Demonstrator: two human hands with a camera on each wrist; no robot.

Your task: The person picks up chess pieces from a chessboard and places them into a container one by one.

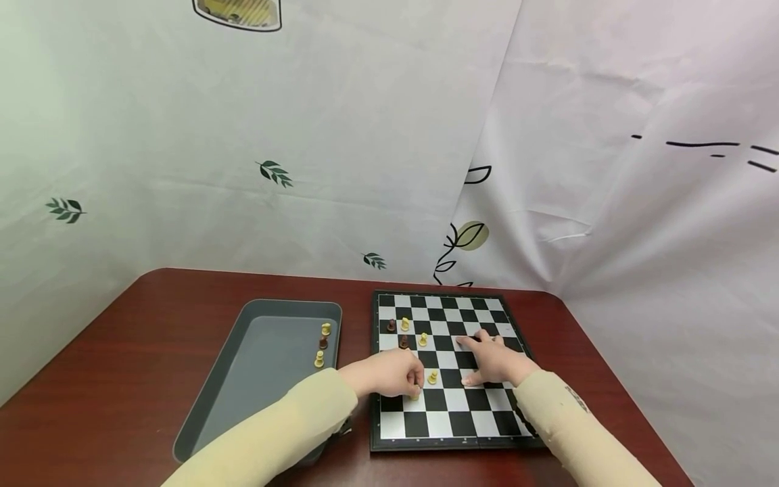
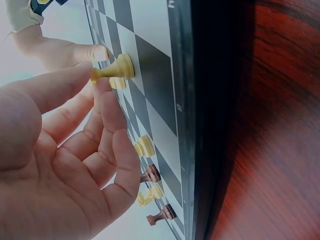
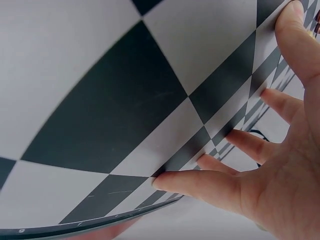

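Note:
In the head view, my left hand (image 1: 392, 374) is over the front left part of a black-and-white chessboard (image 1: 392, 425). Its thumb and fingertips pinch the top of a yellow chess piece (image 2: 120, 67), whose round base is right at the board's squares in the left wrist view. Beyond this hand stand more pieces, among them a yellow one (image 1: 433, 377), another yellow one (image 1: 422, 339) and a brown one (image 1: 391, 326). My right hand (image 1: 494, 358) rests on the right half of the board, fingers spread, with fingertips (image 3: 162, 181) on the squares and no piece under them.
A grey tray (image 1: 262, 352) lies left of the board, partly behind my left sleeve. Along its right side stand two yellow pieces and a brown piece (image 1: 323, 341). Both sit on a reddish-brown table (image 1: 109, 352), with a white printed cloth (image 1: 341, 135) hanging behind.

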